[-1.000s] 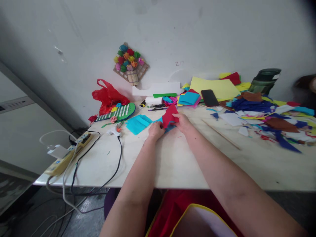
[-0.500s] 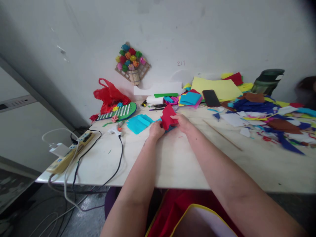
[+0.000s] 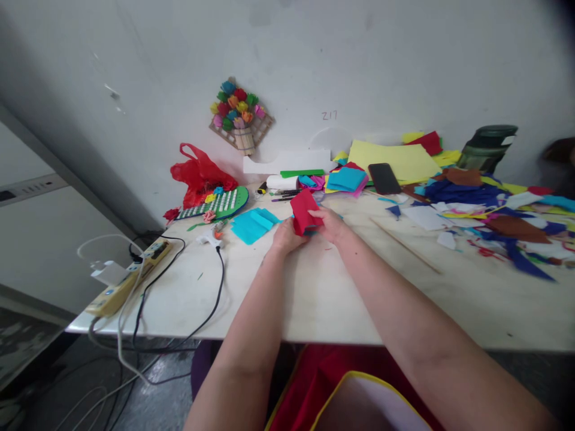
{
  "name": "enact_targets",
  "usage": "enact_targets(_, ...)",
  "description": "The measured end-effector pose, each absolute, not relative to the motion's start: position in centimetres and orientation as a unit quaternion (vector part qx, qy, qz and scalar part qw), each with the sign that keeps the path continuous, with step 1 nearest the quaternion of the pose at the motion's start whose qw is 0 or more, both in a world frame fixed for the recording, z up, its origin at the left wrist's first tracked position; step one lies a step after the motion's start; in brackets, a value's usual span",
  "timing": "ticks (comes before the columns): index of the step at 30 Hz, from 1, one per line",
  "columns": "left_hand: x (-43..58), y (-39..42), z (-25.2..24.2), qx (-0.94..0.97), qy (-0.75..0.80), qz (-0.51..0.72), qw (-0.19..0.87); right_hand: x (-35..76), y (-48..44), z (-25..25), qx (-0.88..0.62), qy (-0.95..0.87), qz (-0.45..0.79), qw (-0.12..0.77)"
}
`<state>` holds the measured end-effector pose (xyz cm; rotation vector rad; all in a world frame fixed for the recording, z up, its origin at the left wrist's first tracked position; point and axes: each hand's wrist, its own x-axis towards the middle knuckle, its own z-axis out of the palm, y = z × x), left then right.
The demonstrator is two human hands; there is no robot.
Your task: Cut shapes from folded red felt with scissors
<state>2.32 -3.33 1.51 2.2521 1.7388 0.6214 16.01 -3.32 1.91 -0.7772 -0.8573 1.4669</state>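
Both hands meet over the table (image 3: 323,287) near its far middle. My left hand (image 3: 286,235) and my right hand (image 3: 330,222) pinch a red paper piece (image 3: 304,210) between them, its folded part standing up from the fingers. A bit of turquoise paper shows under the red piece. To the left of my left hand lies a folded turquoise sheet (image 3: 252,224) flat on the table.
A glue gun (image 3: 210,236) with black cord and a power strip (image 3: 128,276) lie at the left. A red plastic bag (image 3: 200,173), pens, a stack of coloured papers (image 3: 345,179), a phone (image 3: 384,178) and many paper scraps (image 3: 489,215) crowd the back and right. A thin stick (image 3: 402,244) lies right of my hands.
The red paper has been folded smaller and more upright between my fingers; both hands stay in the same spot.
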Motion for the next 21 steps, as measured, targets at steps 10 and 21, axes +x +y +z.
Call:
enact_targets(10, 1.9, -2.4, 1.1, 0.720, 0.633, 0.248, 0.141, 16.0, -2.8, 1.5, -0.277, -0.338, 0.643, 0.629)
enact_targets(21, -1.5, -2.4, 3.3, 0.588, 0.716, 0.248, 0.283, 16.3, -2.1, 0.6, -0.401, -0.324, 0.599, 0.613)
